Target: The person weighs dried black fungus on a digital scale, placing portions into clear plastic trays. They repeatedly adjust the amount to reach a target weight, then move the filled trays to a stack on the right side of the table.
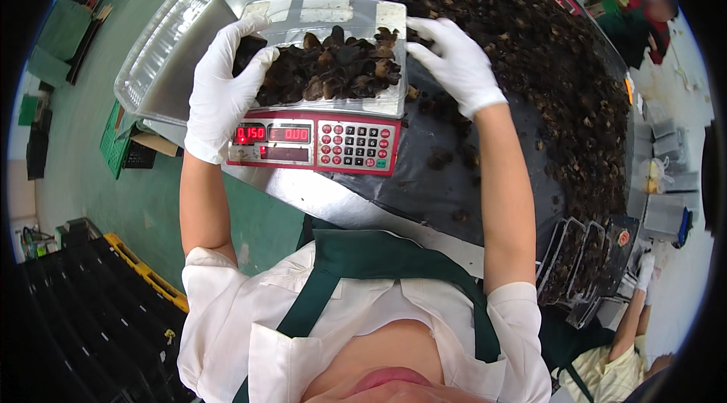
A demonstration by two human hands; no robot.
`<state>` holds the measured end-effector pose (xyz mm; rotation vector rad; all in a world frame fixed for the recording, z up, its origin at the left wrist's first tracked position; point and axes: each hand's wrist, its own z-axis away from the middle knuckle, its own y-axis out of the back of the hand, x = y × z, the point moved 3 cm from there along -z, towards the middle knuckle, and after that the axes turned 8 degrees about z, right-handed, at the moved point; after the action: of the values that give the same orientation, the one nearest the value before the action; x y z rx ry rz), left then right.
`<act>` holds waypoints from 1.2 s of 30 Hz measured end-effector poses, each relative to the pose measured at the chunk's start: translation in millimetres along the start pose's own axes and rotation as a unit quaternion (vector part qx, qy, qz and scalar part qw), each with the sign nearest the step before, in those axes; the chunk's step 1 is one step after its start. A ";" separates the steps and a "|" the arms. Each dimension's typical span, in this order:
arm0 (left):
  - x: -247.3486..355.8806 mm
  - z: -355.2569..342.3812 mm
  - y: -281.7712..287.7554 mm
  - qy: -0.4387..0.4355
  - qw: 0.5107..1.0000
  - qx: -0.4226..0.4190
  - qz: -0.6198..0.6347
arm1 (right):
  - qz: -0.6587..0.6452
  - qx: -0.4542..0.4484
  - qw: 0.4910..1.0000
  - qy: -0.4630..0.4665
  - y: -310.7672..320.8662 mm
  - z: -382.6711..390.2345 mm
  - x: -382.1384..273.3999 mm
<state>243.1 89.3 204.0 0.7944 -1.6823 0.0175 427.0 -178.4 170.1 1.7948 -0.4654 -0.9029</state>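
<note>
Dark brown wood ear mushrooms lie heaped across the pan of a red and white digital scale with a lit display. A container edge beneath the heap is hard to make out. My gloved left hand is at the heap's left end, thumb and fingers curled round a dark clump of mushrooms. At the opposite end, my gloved right hand has its fingers apart, fingertips beside the pan's right edge and nothing in them. The far fingers of my left hand are hidden.
Clear plastic trays are stacked left of the scale. A wide spread of loose mushrooms covers the black sheeting on the right. Filled trays stand at the lower right. Co-workers are at the right, one with a white-gloved hand.
</note>
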 end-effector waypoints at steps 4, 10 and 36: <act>4.5 -1.8 -12.3 -0.056 0.998 -0.026 -0.014 | 0.016 -0.002 0.994 0.110 -20.0 -30.0 -15.8; -4.4 -6.9 -17.6 -0.040 0.998 -0.044 -0.036 | -0.263 -0.010 0.965 0.006 -13.0 -22.4 -4.2; -9.9 -35.7 -24.4 -0.052 0.985 -0.165 0.010 | -0.685 0.095 0.707 -0.149 0.5 139.2 101.9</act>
<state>286.7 90.5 195.8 0.5351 -1.7339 -0.2864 386.8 -334.0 107.2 2.0440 0.8213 -2.2224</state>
